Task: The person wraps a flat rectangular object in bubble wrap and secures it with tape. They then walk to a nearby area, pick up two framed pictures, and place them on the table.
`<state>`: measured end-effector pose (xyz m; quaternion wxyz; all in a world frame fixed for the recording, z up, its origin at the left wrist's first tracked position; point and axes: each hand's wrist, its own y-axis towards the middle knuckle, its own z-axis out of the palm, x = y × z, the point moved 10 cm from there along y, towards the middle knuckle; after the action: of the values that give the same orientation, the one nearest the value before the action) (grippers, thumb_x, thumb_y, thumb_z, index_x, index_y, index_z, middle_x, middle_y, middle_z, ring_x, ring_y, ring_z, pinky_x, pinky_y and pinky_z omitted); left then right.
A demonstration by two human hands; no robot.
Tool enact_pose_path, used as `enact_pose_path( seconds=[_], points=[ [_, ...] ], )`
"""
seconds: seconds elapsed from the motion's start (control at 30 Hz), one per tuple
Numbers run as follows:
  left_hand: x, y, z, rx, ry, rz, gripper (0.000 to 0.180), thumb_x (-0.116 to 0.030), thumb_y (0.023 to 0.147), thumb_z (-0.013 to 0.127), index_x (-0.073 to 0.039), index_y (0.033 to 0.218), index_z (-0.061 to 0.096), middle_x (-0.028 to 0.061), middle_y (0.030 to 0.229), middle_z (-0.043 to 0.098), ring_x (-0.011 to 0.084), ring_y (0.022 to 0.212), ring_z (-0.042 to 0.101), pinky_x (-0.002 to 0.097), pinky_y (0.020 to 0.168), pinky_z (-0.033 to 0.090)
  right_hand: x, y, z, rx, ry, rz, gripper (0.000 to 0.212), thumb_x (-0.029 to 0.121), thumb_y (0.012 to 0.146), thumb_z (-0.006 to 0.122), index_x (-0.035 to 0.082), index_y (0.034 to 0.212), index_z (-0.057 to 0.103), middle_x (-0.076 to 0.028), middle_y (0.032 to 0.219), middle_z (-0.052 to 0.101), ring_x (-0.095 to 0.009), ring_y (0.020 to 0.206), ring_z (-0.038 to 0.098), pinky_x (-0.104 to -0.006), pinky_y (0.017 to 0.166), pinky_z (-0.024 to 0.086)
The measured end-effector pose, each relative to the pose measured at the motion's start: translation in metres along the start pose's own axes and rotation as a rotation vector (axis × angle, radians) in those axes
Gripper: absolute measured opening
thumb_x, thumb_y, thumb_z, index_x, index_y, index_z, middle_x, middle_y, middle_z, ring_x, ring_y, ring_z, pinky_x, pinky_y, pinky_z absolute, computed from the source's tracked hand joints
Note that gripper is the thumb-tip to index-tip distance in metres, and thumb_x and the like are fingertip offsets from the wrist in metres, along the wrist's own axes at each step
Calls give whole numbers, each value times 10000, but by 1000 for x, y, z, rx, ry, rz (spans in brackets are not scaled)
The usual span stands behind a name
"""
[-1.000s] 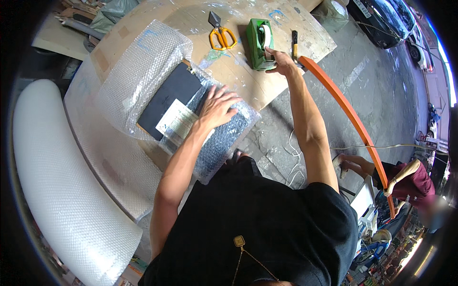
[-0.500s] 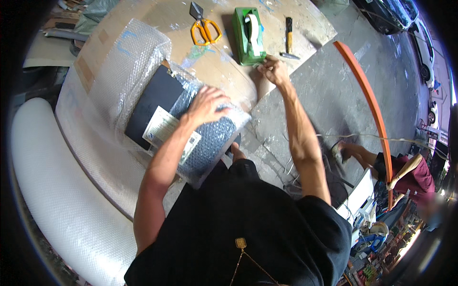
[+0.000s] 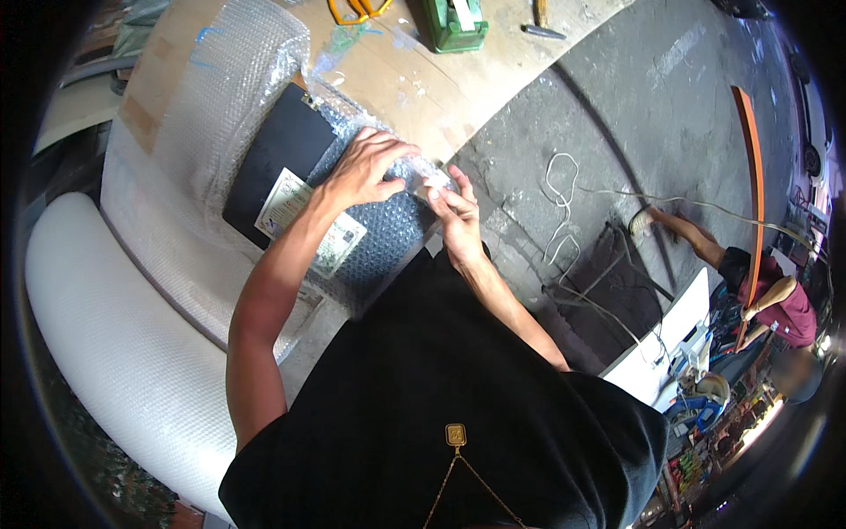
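A flat black panel, partly covered by clear bubble wrap, lies tilted on the cardboard-topped table. A printed paper sheet shows on it, partly under the wrap. My left hand bears on the wrapped part, its fingers curled over the wrap near its right edge. Just beside it, my right hand pinches a crumpled, see-through edge of the wrap between thumb and fingers. Whether a strip of tape is also in that pinch cannot be made out.
A green tape dispenser, orange-handled scissors and a small blade lie on the table's far part. A big bubble-wrap roll stands at left. On the right, a person holds a long orange bar; a white cord crosses the floor.
My right hand has come from the tape dispenser, toward me and left, to the wrap's edge. My left hand's fingers have curled onto that edge. The view has shifted; the person with the bar has moved.
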<state>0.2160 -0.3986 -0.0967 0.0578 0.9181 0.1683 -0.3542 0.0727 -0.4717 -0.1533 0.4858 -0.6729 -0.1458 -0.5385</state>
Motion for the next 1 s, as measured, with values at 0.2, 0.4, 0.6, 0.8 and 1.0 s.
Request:
enact_pose_path(
  seconds=[0.2, 0.4, 0.6, 0.8, 1.0],
  points=[
    [-3, 1, -7, -14, -27, 17, 596, -237, 612, 729, -112, 1172, 567, 76, 1019, 650, 269, 972, 585, 399, 916, 380, -2, 14, 7, -182, -412, -21, 247, 397, 794, 736, 212, 956, 763, -27, 1296, 517, -275, 1346, 311, -562, 1117, -19],
    [-8, -3, 1, -24, -70, 22, 647, -295, 671, 727, -119, 1263, 533, 100, 947, 643, 271, 908, 581, 405, 920, 380, 16, 4, 7, -291, -611, -118, 259, 383, 748, 764, 174, 900, 766, 21, 991, 621, -198, 998, 490, -447, 987, 249],
    [-18, -8, 5, 35, -83, 46, 698, -339, 687, 763, -133, 1304, 511, 118, 965, 645, 278, 942, 582, 410, 942, 379, 42, 11, -14, -148, -642, 57, 458, 367, 704, 814, 63, 1033, 716, -82, 840, 693, -208, 794, 665, -336, 721, 524],
    [-14, -2, 1, 50, -108, -40, 640, -362, 694, 756, -134, 1255, 546, 77, 974, 651, 256, 945, 587, 402, 947, 380, 72, 21, 15, 291, -614, -409, 272, 260, 835, 706, 28, 977, 704, -123, 882, 703, -296, 826, 667, -385, 852, 469],
    [-18, -1, 2, 17, -26, 22, 454, -360, 708, 730, -137, 1091, 632, 46, 917, 644, 238, 930, 583, 410, 935, 377, 73, 36, 1, 90, -714, -441, 159, 205, 836, 707, 49, 863, 709, -97, 818, 701, -243, 756, 648, -371, 763, 439]
  ],
)
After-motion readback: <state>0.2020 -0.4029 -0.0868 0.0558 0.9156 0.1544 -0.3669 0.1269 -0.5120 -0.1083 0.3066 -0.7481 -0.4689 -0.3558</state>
